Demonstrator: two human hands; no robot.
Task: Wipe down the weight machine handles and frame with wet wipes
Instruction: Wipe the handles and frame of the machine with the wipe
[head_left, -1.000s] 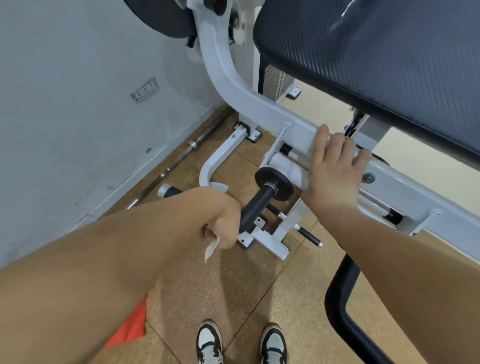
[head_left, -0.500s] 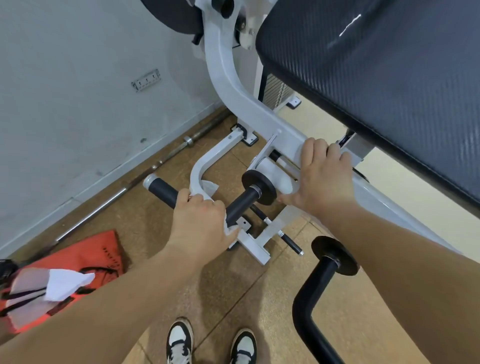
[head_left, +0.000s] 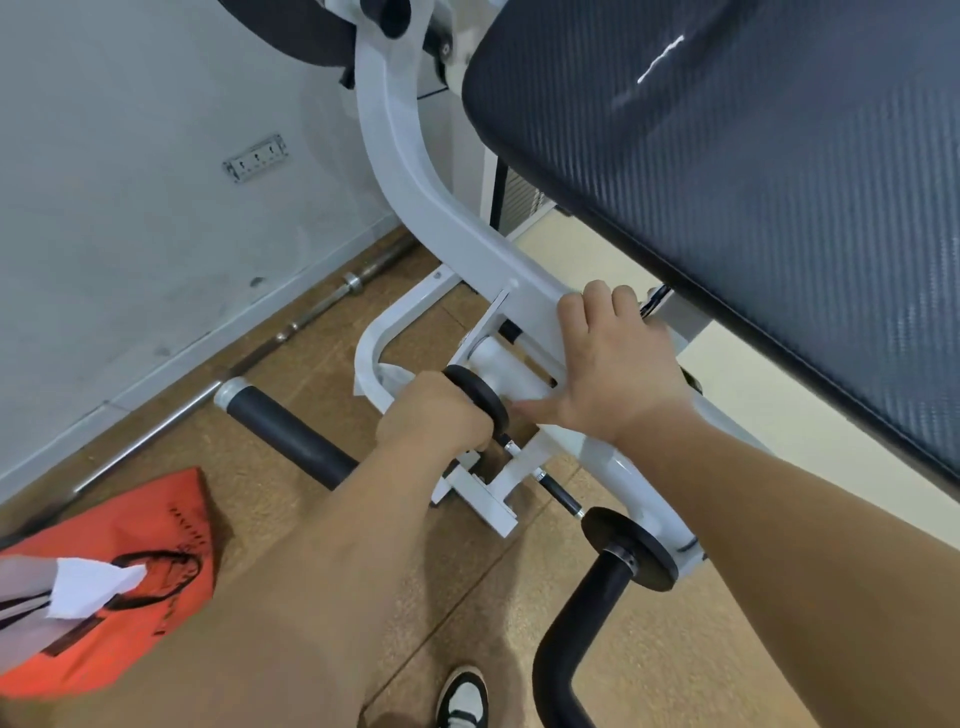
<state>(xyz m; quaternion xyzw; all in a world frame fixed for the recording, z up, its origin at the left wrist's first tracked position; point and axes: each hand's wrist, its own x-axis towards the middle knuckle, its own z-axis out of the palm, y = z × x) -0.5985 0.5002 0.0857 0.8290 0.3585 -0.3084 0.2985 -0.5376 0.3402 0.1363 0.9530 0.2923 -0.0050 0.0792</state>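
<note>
My left hand (head_left: 434, 415) clenched round the black handle (head_left: 291, 436), wet wipe (head_left: 390, 375) peeking past knuckles, right hand (head_left: 618, 374) hooked over the white frame (head_left: 415, 197), orange bag (head_left: 156, 519) holding white sheets (head_left: 93, 587), print unreadable

The left hand (head_left: 434, 410) curls round the black handle (head_left: 280, 431), right against its black end disc (head_left: 480, 395). Just beside it, the right hand (head_left: 618, 374) rests on the white frame (head_left: 452, 234), fingers hooked over the top edge, beneath the dark pad (head_left: 727, 182). An orange bag (head_left: 156, 519) lies on the floor left of the left forearm.
</note>
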